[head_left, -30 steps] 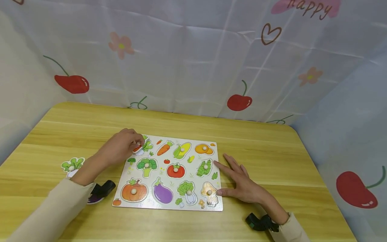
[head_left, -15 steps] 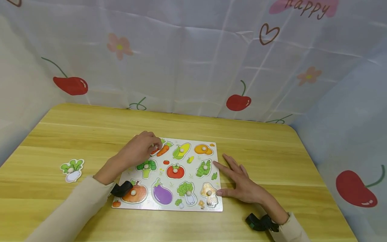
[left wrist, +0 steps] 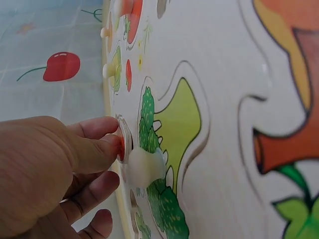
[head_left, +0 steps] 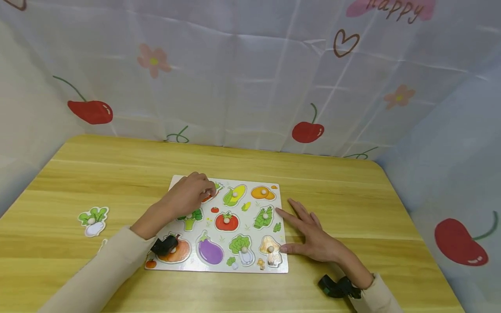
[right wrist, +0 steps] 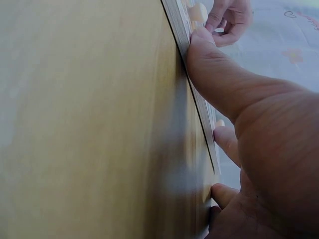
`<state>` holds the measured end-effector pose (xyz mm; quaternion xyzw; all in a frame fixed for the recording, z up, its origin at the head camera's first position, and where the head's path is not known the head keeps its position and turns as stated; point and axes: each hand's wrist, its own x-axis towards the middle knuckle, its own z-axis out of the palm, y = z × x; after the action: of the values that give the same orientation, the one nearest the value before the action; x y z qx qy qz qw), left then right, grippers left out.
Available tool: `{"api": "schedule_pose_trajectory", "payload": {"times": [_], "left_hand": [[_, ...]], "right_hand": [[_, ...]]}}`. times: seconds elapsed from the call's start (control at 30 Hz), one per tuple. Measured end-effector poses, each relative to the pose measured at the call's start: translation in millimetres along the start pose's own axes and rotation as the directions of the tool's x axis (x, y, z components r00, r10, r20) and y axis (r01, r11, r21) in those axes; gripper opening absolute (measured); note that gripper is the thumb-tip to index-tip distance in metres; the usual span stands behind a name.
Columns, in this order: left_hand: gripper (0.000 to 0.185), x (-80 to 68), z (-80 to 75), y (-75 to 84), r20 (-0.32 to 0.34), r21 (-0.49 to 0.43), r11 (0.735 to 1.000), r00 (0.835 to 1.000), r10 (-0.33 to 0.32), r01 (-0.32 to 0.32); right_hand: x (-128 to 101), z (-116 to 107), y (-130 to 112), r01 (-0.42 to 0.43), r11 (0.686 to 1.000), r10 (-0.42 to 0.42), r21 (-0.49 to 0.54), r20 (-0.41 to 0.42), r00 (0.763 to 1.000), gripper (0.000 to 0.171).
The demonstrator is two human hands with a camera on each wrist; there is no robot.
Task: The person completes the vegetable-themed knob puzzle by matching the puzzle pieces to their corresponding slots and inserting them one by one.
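1. Up at the puzzle board's (head_left: 219,265) far left, the left hand (head_left: 189,195) pinches a carrot piece (head_left: 209,195) in a clenched grip.
2. The right hand (head_left: 313,237) lies flat on the desk (head_left: 352,195), grip released, fingertips (head_left: 278,211) touching the board's right edge.
3. A radish piece (head_left: 93,216) lies apart, well left.

Both arms wear long beige sleeves (head_left: 98,269) reaching the wrists. A small black wrist camera (head_left: 164,244) is strapped beneath each bare hand.

free: bare table (head_left: 352,208) right of puzzle board (head_left: 250,261) | obstacle: radish piece (head_left: 93,217) left, seemingly loose
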<state>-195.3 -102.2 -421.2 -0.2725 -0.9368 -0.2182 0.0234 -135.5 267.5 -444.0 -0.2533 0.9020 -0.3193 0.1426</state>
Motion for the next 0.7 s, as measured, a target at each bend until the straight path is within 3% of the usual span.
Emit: {"api": "schedule_pose_trajectory", "payload": {"times": [0.7], "left_hand": [[0.018, 5.1, -4.6, 3.7, 0.028, 0.034, 0.999, 0.999, 0.017, -0.018]], "right_hand": [[0.9, 0.4, 0.2, 0.000, 1.000, 0.000, -0.004, 0.002, 1.000, 0.089]]}}
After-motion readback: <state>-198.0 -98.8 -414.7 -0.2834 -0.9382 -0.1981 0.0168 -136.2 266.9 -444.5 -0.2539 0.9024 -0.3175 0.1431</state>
